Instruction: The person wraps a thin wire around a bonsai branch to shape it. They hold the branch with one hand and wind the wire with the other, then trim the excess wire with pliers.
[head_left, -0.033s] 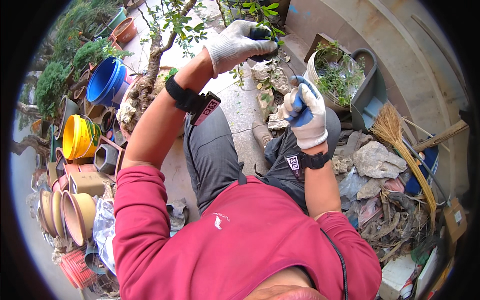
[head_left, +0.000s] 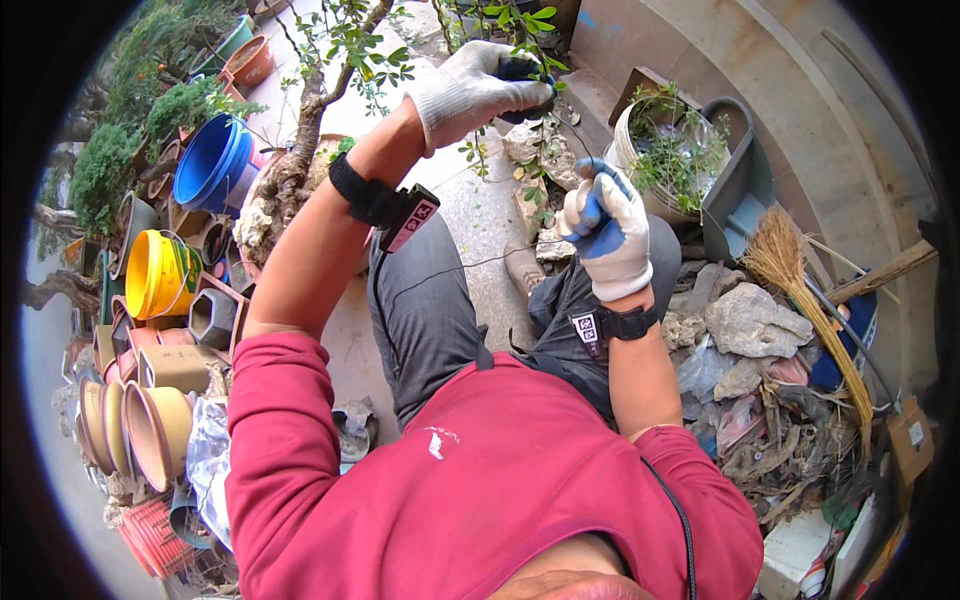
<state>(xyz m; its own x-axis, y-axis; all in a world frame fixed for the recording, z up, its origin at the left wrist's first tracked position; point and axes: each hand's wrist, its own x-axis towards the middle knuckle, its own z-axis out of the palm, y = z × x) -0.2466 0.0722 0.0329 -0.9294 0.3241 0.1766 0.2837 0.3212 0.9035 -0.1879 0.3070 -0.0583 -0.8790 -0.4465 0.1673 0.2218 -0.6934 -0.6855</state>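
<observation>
Both my hands wear white knit gloves with blue-dark palms. My left hand (head_left: 482, 92) is closed at a thin leafy branch (head_left: 541, 165) of a potted tree; the fingertips are partly hidden by leaves. A thin dark wire (head_left: 574, 133) runs from there down to my right hand (head_left: 610, 228), whose curled fingers grip it over my right knee. The wire's loose length trails from the right hand leftward across my grey trousers (head_left: 425, 335). The tree's thick gnarled trunk (head_left: 303, 135) rises left of my left forearm.
On the left stand a blue bucket (head_left: 213, 165), a yellow bucket (head_left: 155, 275) and several stacked pots (head_left: 160, 435). To the right are a white bucket of cut greenery (head_left: 680, 160), a grey dustpan (head_left: 735, 190), a straw broom (head_left: 790, 265) and rocks (head_left: 757, 330) among debris.
My right hand has shifted very slightly left with the wire. The left hand stays at the branch.
</observation>
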